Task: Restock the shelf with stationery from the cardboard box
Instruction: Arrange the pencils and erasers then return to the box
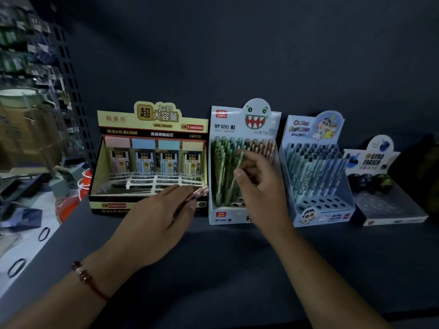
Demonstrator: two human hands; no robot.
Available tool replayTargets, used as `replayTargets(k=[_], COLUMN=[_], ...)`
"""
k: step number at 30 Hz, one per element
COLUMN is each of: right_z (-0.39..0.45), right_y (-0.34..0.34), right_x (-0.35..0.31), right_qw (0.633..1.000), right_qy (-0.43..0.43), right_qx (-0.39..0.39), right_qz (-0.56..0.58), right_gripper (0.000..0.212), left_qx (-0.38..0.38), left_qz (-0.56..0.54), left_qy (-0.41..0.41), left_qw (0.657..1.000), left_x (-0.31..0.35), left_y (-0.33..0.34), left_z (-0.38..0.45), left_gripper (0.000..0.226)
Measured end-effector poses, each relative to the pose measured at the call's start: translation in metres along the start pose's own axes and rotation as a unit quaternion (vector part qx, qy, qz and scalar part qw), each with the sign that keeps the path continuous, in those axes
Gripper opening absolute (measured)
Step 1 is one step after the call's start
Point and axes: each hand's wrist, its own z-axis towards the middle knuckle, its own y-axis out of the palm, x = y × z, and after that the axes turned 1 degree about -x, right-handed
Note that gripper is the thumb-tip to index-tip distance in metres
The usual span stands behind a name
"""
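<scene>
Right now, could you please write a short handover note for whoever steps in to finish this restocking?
Left hand: grips a few pink pencils, in front of the lead refill box.
Right hand: pinches a green pencil at the monster pencil box.
Done: that box is mostly full; some front holes are open.
Left: seat the green pencil, then the pink ones. The cardboard box is out of view.

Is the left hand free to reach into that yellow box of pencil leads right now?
Probably not freely: the left hand is right in front of the yellow box, nothing between them, but its fingers already hold pink pens.
</scene>
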Motion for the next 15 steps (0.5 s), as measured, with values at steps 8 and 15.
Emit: replayTargets(k=[8,15], right_z=[0.0017,-0.0009], right_y=[0.0028,0.0034], right_x=[0.002,0.0031], right_qw=[0.999,0.998], right_qy=[0.013,0.03], right_qx=[-0.028,-0.044], right_qz=[-0.034,-0.024], right_gripper=[0.034,0.034], left_qx=[0.0,-0.001], left_qz=[-0.003,-0.007], left_qy=[0.006,0.005], left_qw=[1.0,1.0], left_x=[0.0016,0.0037], left_y=[0.0005,0.0004], left_z=[-0.0001,-0.001], left_gripper=[0.043,0.044])
